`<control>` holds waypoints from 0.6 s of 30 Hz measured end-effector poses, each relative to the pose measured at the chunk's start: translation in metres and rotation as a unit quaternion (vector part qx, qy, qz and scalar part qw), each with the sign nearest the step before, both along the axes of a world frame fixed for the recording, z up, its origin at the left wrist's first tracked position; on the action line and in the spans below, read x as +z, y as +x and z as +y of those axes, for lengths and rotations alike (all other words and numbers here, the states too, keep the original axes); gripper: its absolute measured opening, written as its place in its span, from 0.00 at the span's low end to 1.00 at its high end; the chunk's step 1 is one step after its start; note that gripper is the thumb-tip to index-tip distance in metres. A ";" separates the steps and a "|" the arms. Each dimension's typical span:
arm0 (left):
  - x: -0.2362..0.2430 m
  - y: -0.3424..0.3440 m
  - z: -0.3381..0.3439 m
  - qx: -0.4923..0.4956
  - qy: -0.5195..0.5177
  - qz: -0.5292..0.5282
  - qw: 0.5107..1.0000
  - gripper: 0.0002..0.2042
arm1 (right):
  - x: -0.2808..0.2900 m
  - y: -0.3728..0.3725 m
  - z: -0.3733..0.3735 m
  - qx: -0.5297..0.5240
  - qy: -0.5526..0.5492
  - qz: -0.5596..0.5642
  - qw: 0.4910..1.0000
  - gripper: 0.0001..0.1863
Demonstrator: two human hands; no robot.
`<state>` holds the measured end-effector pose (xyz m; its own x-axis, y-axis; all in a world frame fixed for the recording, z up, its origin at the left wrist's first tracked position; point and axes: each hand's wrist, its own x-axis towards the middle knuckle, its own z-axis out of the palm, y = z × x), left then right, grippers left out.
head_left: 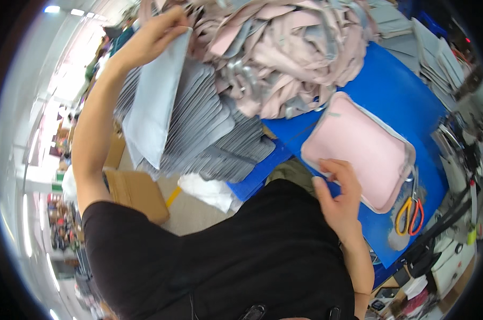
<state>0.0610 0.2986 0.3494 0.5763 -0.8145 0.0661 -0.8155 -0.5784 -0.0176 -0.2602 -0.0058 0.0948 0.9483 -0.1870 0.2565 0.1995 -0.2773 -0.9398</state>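
Over on the left, the person's left hand (pixel 152 38) is reaching up and out, fingers pinching the top edge of a pale grey fabric panel (pixel 155 104) that is hanging down flat from that grip. The panel is dangling in front of a fanned stack of darker grey panels (pixel 209 133), which is leaning off the edge of the blue table (pixel 396 90). Below the stack, a brown cardboard box (pixel 137 193) is sitting on the floor, with a crumpled white bag (pixel 209 191) lying just beside it.

Moving toward the middle, a big loose heap of pink and grey fabric pieces (pixel 284 48) is piling up at the far side of the table, spilling against the grey stack.

Further right, a pink padded pouch (pixel 359 149) with a grey zip border is lying flat on the blue surface. The right hand (pixel 340 194) is resting at its near corner, fingers curled and touching the pouch's edge; whether they are actually gripping it I cannot tell. Just right of the pouch, 1 pair of orange-handled scissors (pixel 410 213) is lying on the table. At the far right, folded grey pieces (pixel 439 53) are stacked near the table's edge.
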 end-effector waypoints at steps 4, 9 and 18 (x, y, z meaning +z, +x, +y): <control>0.034 -0.061 -0.079 -0.104 -0.174 -0.194 0.960 0.03 | 0.044 0.044 0.023 0.098 0.024 -0.092 0.991 0.42; 0.013 -0.084 -0.163 -0.116 -0.355 -0.027 0.927 0.06 | 0.075 0.069 -0.027 0.018 0.101 -0.054 0.993 0.18; -0.209 -0.107 -0.203 -0.033 -0.179 0.570 0.802 0.11 | 0.042 -0.021 -0.171 0.100 -0.115 0.277 0.949 0.14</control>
